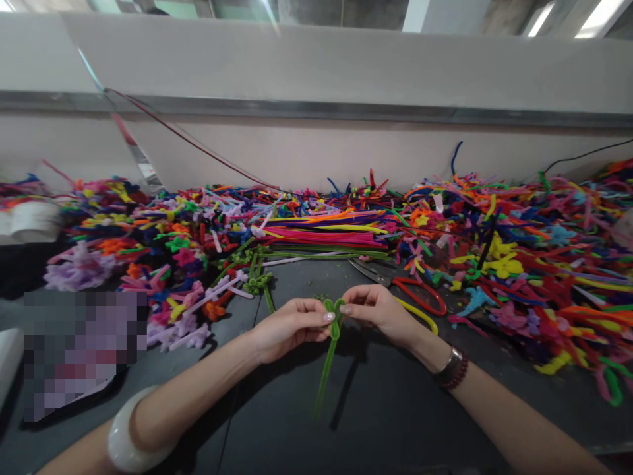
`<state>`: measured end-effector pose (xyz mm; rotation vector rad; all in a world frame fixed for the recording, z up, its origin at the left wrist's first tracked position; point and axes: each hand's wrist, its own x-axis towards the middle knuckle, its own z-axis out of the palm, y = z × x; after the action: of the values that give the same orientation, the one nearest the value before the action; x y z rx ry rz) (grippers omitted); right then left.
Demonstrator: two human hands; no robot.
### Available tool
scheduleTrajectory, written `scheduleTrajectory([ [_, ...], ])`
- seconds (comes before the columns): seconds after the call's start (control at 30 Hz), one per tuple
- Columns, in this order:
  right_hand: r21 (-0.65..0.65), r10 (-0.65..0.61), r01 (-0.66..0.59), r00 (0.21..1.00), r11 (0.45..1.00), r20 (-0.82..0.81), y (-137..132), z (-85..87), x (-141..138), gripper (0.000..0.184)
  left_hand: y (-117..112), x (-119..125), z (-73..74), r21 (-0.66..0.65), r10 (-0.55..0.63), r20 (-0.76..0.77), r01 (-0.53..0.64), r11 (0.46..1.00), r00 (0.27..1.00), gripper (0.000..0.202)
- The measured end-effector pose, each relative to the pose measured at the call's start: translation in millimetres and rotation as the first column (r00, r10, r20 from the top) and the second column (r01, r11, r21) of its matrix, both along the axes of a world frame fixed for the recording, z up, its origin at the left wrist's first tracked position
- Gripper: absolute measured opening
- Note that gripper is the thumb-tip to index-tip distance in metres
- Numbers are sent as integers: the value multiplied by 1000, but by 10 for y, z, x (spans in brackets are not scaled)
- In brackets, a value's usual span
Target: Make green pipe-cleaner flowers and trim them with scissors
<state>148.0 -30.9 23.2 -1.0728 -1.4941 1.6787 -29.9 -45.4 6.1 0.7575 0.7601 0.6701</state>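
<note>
The left hand [297, 323] and right hand [378, 310] are closely pinching a fuzzy green pipe-cleaner piece [335, 331] above the dark tabletop [420, 412]; rounded loops [328, 305] are crowning it, a straight stem [325, 373] slanting down.

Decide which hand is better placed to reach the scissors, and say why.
Probably the right hand: the scissors lie just beyond it, farther from the left hand. Both hands pinch the green fuzzy stem, so the right would need to release it first.
</note>
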Motion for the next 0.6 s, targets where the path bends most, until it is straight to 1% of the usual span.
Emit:
scheduleTrajectory([
  [0.2,31,-41,42,999,999,-17,-35,-43,-49,25,-12,0,6,27,6,-50,-5,1000,999,18],
  [0.43,77,-108,110,994,991,-28,-81,-49,-79,22,-14,11,-11,20,-3,6,3,1000,1000,15],
  [0.6,159,-151,150,988,976,-6,-81,-54,-86,23,-23,16,12,19,-30,-8,30,999,1000,19],
])
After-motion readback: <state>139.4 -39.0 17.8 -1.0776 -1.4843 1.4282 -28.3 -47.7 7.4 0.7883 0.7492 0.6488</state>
